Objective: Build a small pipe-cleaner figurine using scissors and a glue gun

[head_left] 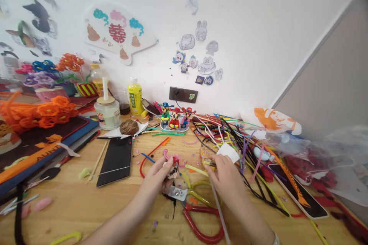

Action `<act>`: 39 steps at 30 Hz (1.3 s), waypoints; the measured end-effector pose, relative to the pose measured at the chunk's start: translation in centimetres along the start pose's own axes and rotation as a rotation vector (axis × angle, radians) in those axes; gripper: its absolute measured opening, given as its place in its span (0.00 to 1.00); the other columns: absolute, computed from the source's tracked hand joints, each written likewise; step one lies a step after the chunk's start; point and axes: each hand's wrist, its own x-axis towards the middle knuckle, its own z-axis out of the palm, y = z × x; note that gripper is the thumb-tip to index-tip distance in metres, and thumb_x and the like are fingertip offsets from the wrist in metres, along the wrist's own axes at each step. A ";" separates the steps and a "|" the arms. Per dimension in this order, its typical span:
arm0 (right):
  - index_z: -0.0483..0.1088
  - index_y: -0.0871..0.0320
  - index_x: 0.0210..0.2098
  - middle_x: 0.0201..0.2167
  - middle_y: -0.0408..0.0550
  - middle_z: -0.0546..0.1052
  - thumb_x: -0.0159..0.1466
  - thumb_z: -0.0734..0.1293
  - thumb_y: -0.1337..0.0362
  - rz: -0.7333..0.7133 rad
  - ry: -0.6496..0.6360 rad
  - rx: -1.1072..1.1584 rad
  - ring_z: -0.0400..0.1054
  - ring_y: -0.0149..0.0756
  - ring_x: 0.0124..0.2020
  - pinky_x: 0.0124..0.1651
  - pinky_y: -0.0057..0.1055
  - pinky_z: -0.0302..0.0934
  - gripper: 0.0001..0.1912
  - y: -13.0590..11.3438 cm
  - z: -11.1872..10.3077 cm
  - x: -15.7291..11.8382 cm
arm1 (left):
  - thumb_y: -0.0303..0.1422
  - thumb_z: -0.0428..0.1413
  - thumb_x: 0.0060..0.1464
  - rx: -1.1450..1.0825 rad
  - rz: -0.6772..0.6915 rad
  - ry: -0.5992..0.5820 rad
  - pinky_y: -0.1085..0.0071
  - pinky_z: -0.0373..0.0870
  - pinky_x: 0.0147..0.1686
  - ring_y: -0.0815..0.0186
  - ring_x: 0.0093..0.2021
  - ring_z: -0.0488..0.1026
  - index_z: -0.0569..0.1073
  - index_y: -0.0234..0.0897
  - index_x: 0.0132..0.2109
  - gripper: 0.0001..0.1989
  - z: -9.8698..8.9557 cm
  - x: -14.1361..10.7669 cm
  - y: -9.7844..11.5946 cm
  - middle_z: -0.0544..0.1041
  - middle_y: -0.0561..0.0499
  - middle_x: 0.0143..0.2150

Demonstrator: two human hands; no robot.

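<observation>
A small figure (173,169) in pink, red, white and black is pinched in the fingers of my left hand (157,178). Its details are blurred. My right hand (225,176) curls over a small yellow patterned object (207,157), partly hidden by the fingers. From beneath that hand a pale fuzzy stem (220,212) runs toward the near edge. Between my forearms lies a pair of scissors (201,224) with one red and one yellow handle, the metal part near my left hand. A pale yellow strip (197,170) spans the space between both hands.
Behind my hands, three finished figures (175,118) stand on a small tray. Many coloured pipe cleaners (230,130) heap up at right, near a black-topped slab (299,191). A dark phone-like slab (115,160), candle jar (107,113) and yellow bottle (135,95) are left.
</observation>
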 end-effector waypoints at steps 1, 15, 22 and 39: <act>0.64 0.61 0.39 0.34 0.52 0.71 0.60 0.58 0.65 0.023 -0.005 0.056 0.64 0.42 0.37 0.37 0.38 0.59 0.09 0.5 0.6 0.0 | 0.41 0.58 0.41 -0.049 0.019 0.001 0.80 0.51 0.17 0.76 0.18 0.58 0.67 0.35 0.30 0.14 0.1 -0.1 0.2 0.66 0.58 0.20; 0.66 0.58 0.42 0.42 0.51 0.71 0.55 0.56 0.75 0.012 0.095 0.472 0.61 0.41 0.47 0.50 0.46 0.55 0.17 -0.7 2.6 0.7 | 0.35 0.56 0.42 -0.209 -0.010 0.010 0.75 0.58 0.20 0.74 0.17 0.60 0.67 0.34 0.26 0.08 -0.2 -0.3 0.8 0.70 0.55 0.21; 0.67 0.58 0.41 0.40 0.51 0.74 0.59 0.60 0.65 0.186 -0.079 1.004 0.68 0.38 0.41 0.43 0.36 0.62 0.12 -1.6 0.3 0.7 | 0.34 0.60 0.34 -0.167 -0.013 -0.034 0.75 0.61 0.22 0.69 0.24 0.67 0.70 0.35 0.29 0.11 -0.1 -0.5 0.4 0.73 0.54 0.24; 0.71 0.58 0.29 0.27 0.46 0.74 0.56 0.63 0.64 0.096 -0.012 0.708 0.68 0.33 0.30 0.32 0.28 0.61 0.06 -3.0 -0.3 -0.3 | 0.34 0.61 0.35 0.284 0.153 -0.262 0.67 0.64 0.40 0.58 0.39 0.70 0.74 0.34 0.35 0.15 -0.2 -0.4 -0.3 0.76 0.47 0.35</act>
